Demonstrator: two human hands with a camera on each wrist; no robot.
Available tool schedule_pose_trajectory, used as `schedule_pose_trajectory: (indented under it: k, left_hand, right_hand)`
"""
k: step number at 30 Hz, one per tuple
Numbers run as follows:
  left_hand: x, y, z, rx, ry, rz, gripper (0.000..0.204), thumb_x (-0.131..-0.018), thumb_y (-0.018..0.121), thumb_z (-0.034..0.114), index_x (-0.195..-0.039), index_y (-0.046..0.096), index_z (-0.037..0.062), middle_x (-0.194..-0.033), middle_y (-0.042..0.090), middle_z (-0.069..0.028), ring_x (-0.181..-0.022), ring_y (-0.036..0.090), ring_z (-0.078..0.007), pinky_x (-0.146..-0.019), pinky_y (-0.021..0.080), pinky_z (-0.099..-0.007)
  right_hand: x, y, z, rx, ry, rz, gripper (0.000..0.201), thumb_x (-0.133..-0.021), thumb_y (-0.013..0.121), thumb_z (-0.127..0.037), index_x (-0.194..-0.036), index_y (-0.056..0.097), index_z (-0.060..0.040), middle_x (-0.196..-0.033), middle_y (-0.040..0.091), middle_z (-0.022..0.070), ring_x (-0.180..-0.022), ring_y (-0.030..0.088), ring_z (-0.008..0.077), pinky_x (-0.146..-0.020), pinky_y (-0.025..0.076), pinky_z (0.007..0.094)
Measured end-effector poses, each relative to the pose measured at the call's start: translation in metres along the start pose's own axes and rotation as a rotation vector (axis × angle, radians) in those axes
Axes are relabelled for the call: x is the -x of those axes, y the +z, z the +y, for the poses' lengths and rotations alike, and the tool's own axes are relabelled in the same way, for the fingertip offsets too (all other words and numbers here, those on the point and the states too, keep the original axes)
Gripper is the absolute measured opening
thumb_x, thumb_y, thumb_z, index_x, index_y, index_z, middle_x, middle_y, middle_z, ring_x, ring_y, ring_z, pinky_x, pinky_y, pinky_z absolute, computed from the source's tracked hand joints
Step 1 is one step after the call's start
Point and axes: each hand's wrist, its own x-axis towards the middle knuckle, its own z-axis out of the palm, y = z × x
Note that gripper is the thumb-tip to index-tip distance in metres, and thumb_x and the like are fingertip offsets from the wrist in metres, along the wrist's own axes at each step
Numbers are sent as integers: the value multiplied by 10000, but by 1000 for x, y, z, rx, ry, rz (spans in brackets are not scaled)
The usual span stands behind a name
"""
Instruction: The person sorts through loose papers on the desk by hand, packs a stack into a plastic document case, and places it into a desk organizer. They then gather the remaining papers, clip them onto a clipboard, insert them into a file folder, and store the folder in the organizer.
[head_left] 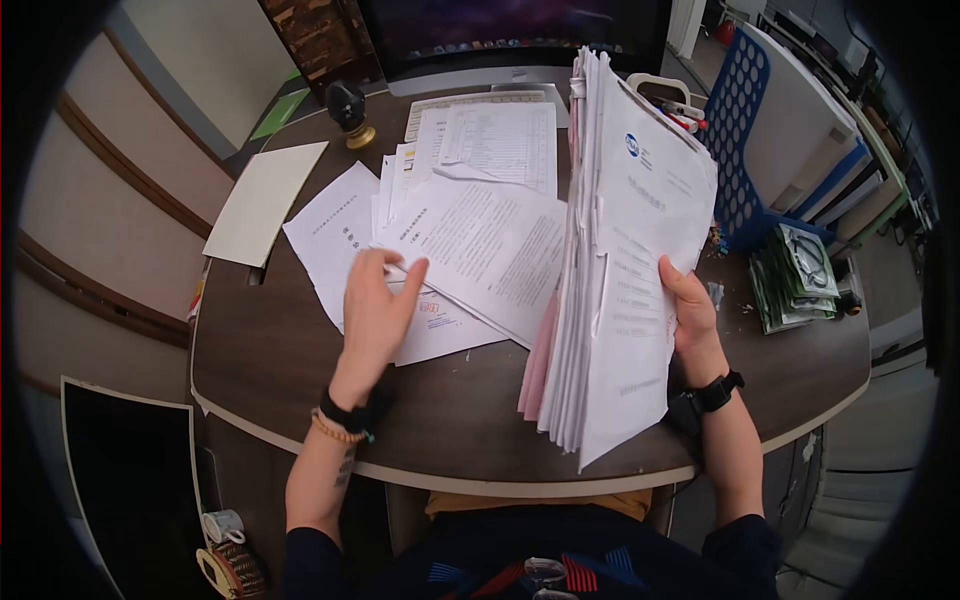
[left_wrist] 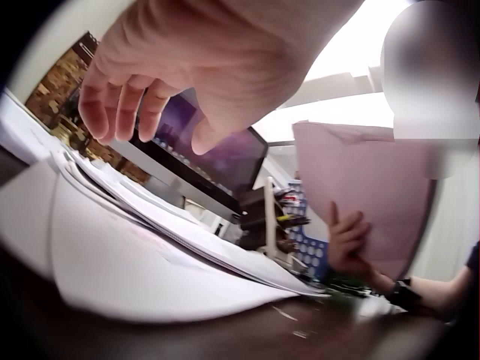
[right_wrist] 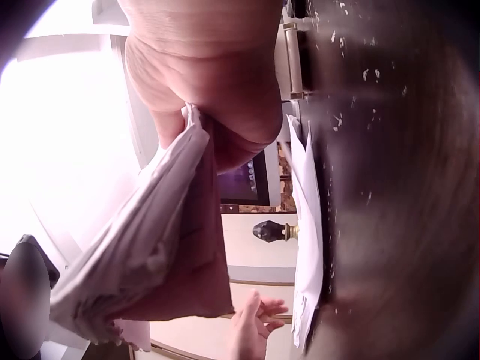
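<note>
My right hand [head_left: 692,312] grips a thick stack of papers [head_left: 640,210], held upright on the right side of the desk, thumb across its white front sheet. A pink sheet [left_wrist: 375,176] backs the stack, with the right hand's fingers spread on it in the left wrist view. Over the near left edge of the loose printed papers [head_left: 490,235] hovers my left hand [head_left: 380,305], its fingers relaxed and bent. In the left wrist view nothing lies between those fingers, and the loose papers [left_wrist: 150,270] spread below with their edges lifted and curved.
A monitor [head_left: 520,30] stands at the back, with a keyboard [head_left: 480,98] partly under papers. At right are a blue perforated file holder [head_left: 740,130] and green packets [head_left: 795,280]. A small black bust [head_left: 348,105] and a white board [head_left: 265,200] are at left.
</note>
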Motion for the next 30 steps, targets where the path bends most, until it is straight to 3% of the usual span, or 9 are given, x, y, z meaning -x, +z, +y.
schedule_pose_trajectory:
  k: [2,4,8,11,14,16,17,20,30]
  left_hand:
    - [-28,14,-30,-81,89,155,382,-862,666,302,-979,636,-60,-1038,606,-193,-907,593,-323,-792,473,-374]
    - [-52,24,-53,-195,-7,55,501,-816,693,303,-1100,600,-99,-1164,541,-239,-999,571,-353,-872,467,-386]
    - [-70,24,-56,-264,-145,-197,514,-783,705,283,-1093,612,-117,-1124,568,-250,-1020,570,-366,-897,462,-403]
    - [-66,20,-60,-266,-121,-189,453,-785,699,255,-1042,623,-110,-967,619,-226,-902,600,-359,-812,492,-401]
    - [-67,7,-59,-64,-247,-247,361,-789,702,226,-1002,670,-65,-814,655,-129,-726,627,-232,-743,506,-306]
    - [-65,0,-55,138,-104,-40,279,-847,656,176,-960,638,-79,-654,626,-95,-637,631,-177,-629,497,-311]
    - [-63,-7,-40,433,-69,-28,237,-932,606,185,-931,615,-52,-692,624,-56,-664,603,-88,-596,473,-251]
    - [-53,-35,27,846,10,35,241,-977,573,217,-945,591,-22,-711,618,-14,-641,559,-47,-569,429,-193]
    - [-38,-65,125,784,402,-83,179,-972,577,148,-1018,586,-25,-745,616,3,-673,530,-21,-600,412,-166]
  right_hand:
    - [2,3,-2,-37,12,-29,496,-954,571,-175,-1363,393,42,-1288,550,156,-1133,582,232,-960,488,352]
    - [4,3,-3,-26,-1,-52,491,-952,575,-174,-1357,402,43,-1278,558,156,-1128,585,233,-956,488,349]
    - [9,4,-4,44,-41,-18,482,-940,596,-167,-1341,431,44,-1251,578,150,-1107,593,229,-940,486,338]
    - [7,3,-6,70,10,-52,494,-927,617,-167,-1338,437,40,-1252,577,144,-1095,595,220,-935,482,333]
    - [7,6,-5,141,16,-16,505,-922,628,-176,-1337,438,41,-1252,576,141,-1094,594,214,-934,480,331]
    - [9,11,-7,185,1,-28,505,-922,629,-178,-1337,440,37,-1247,578,137,-1100,588,210,-936,475,330]
    - [9,13,-8,229,-14,-38,504,-921,630,-181,-1338,443,34,-1243,581,134,-1107,581,206,-939,470,328]
    - [11,21,-6,283,-98,-85,482,-916,642,-183,-1321,473,17,-1232,589,110,-1118,564,192,-947,449,318]
    - [19,31,4,392,-296,-31,350,-907,659,-114,-1227,555,-18,-1167,607,44,-1068,553,140,-928,438,297]
